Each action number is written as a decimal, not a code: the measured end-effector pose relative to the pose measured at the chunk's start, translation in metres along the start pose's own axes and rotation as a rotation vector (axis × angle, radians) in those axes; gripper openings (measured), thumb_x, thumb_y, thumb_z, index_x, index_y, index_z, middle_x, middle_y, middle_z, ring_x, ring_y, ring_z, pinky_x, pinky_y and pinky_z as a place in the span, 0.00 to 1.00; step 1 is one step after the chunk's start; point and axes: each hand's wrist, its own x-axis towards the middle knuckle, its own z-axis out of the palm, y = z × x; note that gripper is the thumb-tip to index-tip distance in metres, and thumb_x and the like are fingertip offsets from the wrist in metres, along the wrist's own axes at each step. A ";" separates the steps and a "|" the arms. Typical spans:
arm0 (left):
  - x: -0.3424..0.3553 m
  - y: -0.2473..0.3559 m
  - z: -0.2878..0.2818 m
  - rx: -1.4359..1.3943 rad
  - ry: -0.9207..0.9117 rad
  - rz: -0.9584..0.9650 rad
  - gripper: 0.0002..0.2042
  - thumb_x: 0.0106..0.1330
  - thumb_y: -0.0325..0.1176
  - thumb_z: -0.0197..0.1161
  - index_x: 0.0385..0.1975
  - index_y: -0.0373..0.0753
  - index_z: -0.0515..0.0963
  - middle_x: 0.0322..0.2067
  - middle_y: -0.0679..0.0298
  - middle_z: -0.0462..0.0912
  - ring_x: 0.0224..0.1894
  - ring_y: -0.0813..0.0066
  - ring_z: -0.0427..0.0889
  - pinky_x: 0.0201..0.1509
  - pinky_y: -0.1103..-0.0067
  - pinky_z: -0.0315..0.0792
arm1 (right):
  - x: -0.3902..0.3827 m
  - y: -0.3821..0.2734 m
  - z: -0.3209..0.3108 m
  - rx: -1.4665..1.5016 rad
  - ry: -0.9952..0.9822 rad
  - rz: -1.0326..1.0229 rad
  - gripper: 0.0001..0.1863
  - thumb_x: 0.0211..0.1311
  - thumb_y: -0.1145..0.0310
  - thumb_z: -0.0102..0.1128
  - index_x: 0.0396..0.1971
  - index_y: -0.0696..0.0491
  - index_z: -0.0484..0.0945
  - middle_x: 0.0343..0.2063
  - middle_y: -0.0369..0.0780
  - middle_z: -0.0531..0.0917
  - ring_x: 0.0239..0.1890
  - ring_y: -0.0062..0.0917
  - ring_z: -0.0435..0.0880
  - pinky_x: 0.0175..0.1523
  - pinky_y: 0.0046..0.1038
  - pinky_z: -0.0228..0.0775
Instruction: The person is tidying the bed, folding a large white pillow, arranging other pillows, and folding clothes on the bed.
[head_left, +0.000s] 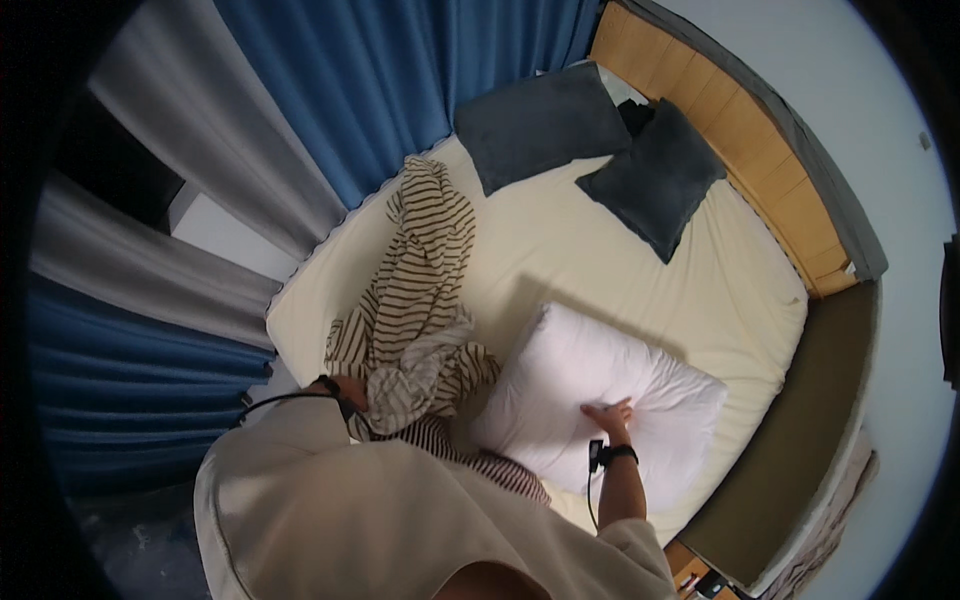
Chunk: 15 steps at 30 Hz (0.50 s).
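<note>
My right hand (610,415) rests on a thick white folded bedding piece (590,365) at the lower middle of the bed, thumb apart from the other fingers. My left hand (348,393) is at the left edge of a rumpled brown-and-cream striped cloth (420,250), beside its paler bunched part (410,385); its fingers are mostly hidden. That cloth stretches up the left side of the bed, with darker stripes showing near my body.
The cream-sheeted bed (750,340) has two dark grey pillows (535,125) (655,180) against a wooden headboard (740,130). Blue curtains (350,80) and grey curtains (190,90) hang along the left. A padded panel (820,400) borders the right side.
</note>
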 end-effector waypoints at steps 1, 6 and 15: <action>-0.014 0.010 0.005 -0.012 -0.113 -0.059 0.52 0.46 0.50 0.71 0.71 0.47 0.48 0.64 0.57 0.66 0.63 0.58 0.67 0.59 0.66 0.68 | -0.005 0.002 -0.004 -0.006 -0.003 0.005 0.80 0.31 0.38 0.76 0.66 0.61 0.21 0.67 0.63 0.36 0.71 0.54 0.33 0.70 0.53 0.37; -0.058 0.072 -0.004 -0.048 0.270 0.170 0.45 0.53 0.47 0.69 0.70 0.43 0.51 0.61 0.52 0.68 0.57 0.58 0.72 0.56 0.65 0.71 | -0.018 0.022 -0.015 0.011 0.033 -0.139 0.72 0.37 0.41 0.74 0.66 0.67 0.31 0.65 0.63 0.49 0.69 0.54 0.46 0.72 0.45 0.41; 0.012 0.123 -0.121 -0.510 0.616 0.482 0.38 0.59 0.38 0.64 0.69 0.45 0.52 0.60 0.47 0.63 0.54 0.57 0.75 0.51 0.66 0.75 | -0.048 0.062 0.037 0.073 0.206 -0.212 0.66 0.39 0.46 0.74 0.68 0.58 0.36 0.63 0.62 0.54 0.65 0.57 0.55 0.68 0.51 0.50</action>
